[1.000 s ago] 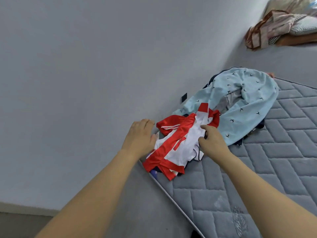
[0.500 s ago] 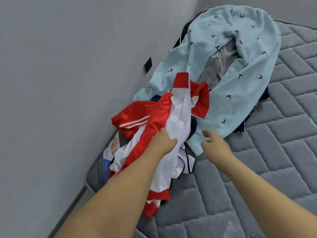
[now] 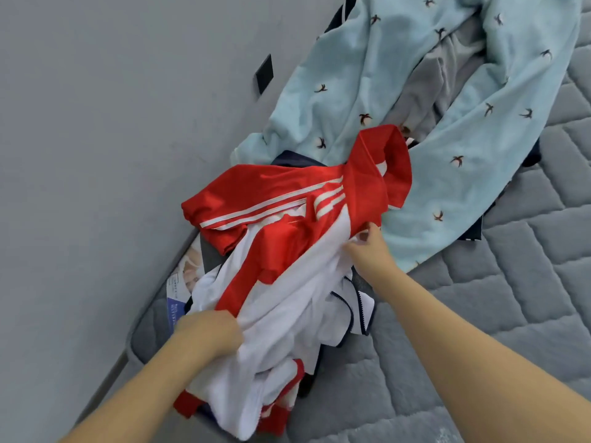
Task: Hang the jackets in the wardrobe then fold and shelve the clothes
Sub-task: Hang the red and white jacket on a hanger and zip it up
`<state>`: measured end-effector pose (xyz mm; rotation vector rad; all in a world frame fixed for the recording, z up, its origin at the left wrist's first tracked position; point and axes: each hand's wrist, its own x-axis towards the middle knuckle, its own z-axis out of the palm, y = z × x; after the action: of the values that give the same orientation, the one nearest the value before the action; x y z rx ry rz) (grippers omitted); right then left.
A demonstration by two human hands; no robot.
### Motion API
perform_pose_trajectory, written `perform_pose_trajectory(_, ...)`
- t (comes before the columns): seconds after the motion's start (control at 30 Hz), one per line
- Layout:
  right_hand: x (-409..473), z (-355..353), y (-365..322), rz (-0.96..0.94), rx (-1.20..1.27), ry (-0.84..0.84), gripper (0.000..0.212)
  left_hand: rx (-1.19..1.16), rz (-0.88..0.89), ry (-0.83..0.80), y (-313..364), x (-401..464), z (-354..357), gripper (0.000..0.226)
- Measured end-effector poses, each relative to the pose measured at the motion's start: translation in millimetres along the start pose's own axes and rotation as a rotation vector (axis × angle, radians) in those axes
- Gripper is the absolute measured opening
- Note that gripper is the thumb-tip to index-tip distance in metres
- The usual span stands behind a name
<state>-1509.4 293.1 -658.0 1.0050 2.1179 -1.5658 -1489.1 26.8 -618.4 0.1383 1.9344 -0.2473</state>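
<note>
Fabric of the red-and-white jersey (image 3: pixel 287 251) is bunched in both fists: left hand (image 3: pixel 208 334) grips white cloth at lower centre, right hand (image 3: pixel 367 247) pinches the red edge mid-frame. Best to lift it clear and shake it flat before folding. It lies crumpled on the mattress (image 3: pixel 511 298), overlapping the pale blue bird-print garment (image 3: pixel 447 139) at upper right.

Soft, even light, faint shadows, slight motion blur, wide-angle bending at edges.
</note>
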Motion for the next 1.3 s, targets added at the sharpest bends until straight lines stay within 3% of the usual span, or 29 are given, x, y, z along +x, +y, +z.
perform_pose_trajectory(0.07,3.9,5.4,-1.3,0.01,0.026,0.012,0.048,-0.102,-0.069,0.315,4.8,0.5,-20.4,0.025)
perform_pose_trajectory(0.13,7.8,6.2,0.0,0.036,0.071,0.028,0.055,-0.303,0.098,0.75,37.6,16.9,-49.5,0.039)
perform_pose_trajectory(0.17,10.1,5.6,1.1,0.041,0.102,0.023,0.053,-0.378,0.23,0.837,60.4,24.8,-63.5,0.053)
perform_pose_trajectory(0.23,13.8,3.6,3.3,0.035,0.151,0.01,0.047,-0.278,0.347,0.821,103.2,37.2,-78.3,0.076)
perform_pose_trajectory(0.27,15.7,2.0,3.6,0.026,0.164,0.028,0.046,-0.191,0.336,0.818,116.3,47.4,-80.7,0.072)
perform_pose_trajectory(0.33,19.9,-3.1,4.3,0.027,0.22,0.107,0.039,-0.133,0.239,0.843,120.4,65.8,-86.3,0.037)
perform_pose_trajectory(0.37,21.9,-6.2,4.7,0.043,0.266,0.136,0.034,-0.279,0.236,0.856,113.1,68.5,-90.1,0.021)
perform_pose_trajectory(0.43,24.5,-9.6,4.2,0.079,0.327,0.123,0.032,-0.791,0.284,0.836,89.2,62.9,-95.2,0.016)
perform_pose_trajectory(0.47,24.3,-9.1,1.9,0.089,0.325,0.085,0.042,-1.104,0.314,0.755,75.1,53.1,-97.6,0.02)
perform_pose_trajectory(0.53,23.0,-3.1,-5.7,0.092,0.298,0.003,0.067,-1.731,0.457,0.447,50.2,24.8,-102.8,0.023)
perform_pose_trajectory(0.57,21.4,3.5,-11.7,0.098,0.298,-0.03,0.077,-1.941,0.553,0.28,39.8,8.2,-103.4,0.024)
perform_pose_trajectory(0.6,19.6,11.6,-18.3,0.12,0.317,-0.056,0.083,-2.021,0.633,0.228,30.9,-7.5,-104.3,0.036)
perform_pose_trajectory(0.63,16.8,20.5,-26.0,0.159,0.356,-0.078,0.087,-2.02,0.66,0.247,24.5,-22.8,-104.0,0.048)
perform_pose_trajectory(0.7,8.5,37.5,-41.9,0.246,0.451,-0.171,0.093,-2.009,0.635,0.333,11.4,-51.9,-98.7,0.052)
perform_pose_trajectory(0.8,-12.8,59.6,-58.1,0.215,0.295,-0.268,0.1,-2.11,0.729,0.232,0.2,-102.3,-88.1,0.026)
perform_pose_trajectory(0.9,-45.1,71.7,-73.1,0.021,-0.193,-0.035,0.098,-2.15,0.746,0.374,-13.0,-165.6,-75.7,0.012)
perform_pose_trajectory(1.0,-93.9,68.1,-96.4,-0.22,-0.282,0.325,0.074,-2.103,0.693,0.63,-28.1,-244.1,-52.1,0.005)
perform_pose_trajectory(1.07,-134.2,61.3,-114.6,-0.328,-0.291,0.411,0.065,-2.074,0.631,0.733,-36.2,-300.0,-28.1,0.005)
perform_pose_trajectory(1.13,-175.1,55.7,-129.4,-0.438,-0.404,0.316,0.062,-2.052,0.59,0.825,-41.4,-356.4,-0.4,0.02)
perform_pose_trajectory(1.2,-221.0,53.6,-144.5,-0.561,-0.557,0.031,0.034,-2.048,0.521,0.941,-45.0,-410.5,30.6,0.036)
perform_pose_trajectory(1.23,-249.1,54.9,-149.0,-0.586,-0.568,-0.168,0.022,-2.058,0.477,0.98,-46.5,-436.9,47.1,0.036)
perform_pose_trajectory(1.3,-315.1,63.0,-151.7,-0.615,-0.486,-0.466,0.026,-2.046,0.466,0.949,-50.7,-487.2,79.5,0.019)
